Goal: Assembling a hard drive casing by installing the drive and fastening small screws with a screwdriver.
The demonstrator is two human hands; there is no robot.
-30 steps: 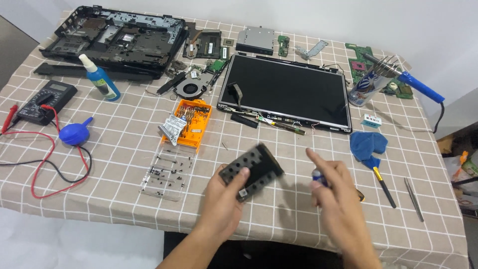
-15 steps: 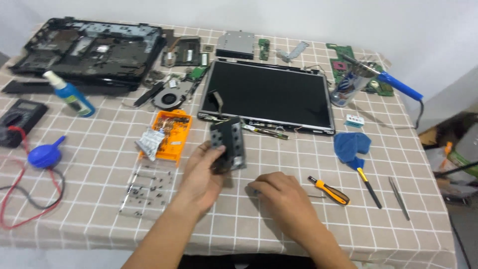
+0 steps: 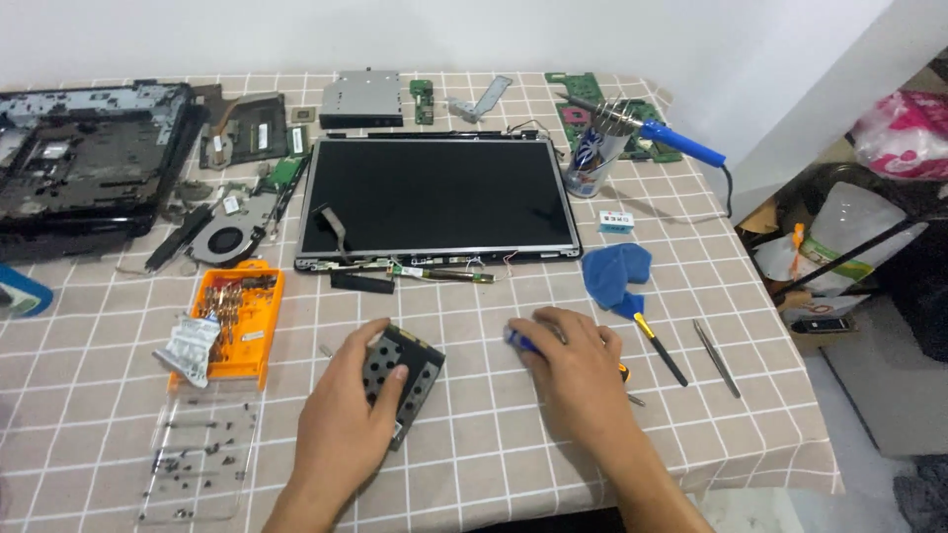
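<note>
A black perforated metal drive caddy (image 3: 415, 367) lies flat on the checked tablecloth (image 3: 474, 444) near the front edge. My left hand (image 3: 346, 419) rests on its left side, fingers over the top, holding it down. My right hand (image 3: 573, 370) lies palm down just to the right, curled over a small screwdriver (image 3: 517, 340). Only the screwdriver's blue cap shows at my fingertips, with a bit of its orange handle showing past my hand.
A bare laptop screen panel (image 3: 434, 192) lies behind the hands. To the left are an orange screw box (image 3: 237, 316), a clear parts tray (image 3: 197, 454), a fan (image 3: 229, 239) and the laptop base (image 3: 89, 158). To the right are a blue cloth (image 3: 614, 271), tweezers (image 3: 717, 357) and a soldering iron (image 3: 681, 143).
My left hand has brought the caddy down from upright to flat on the table. My right hand has moved over the screwdriver that lay loose to its right and closed on it.
</note>
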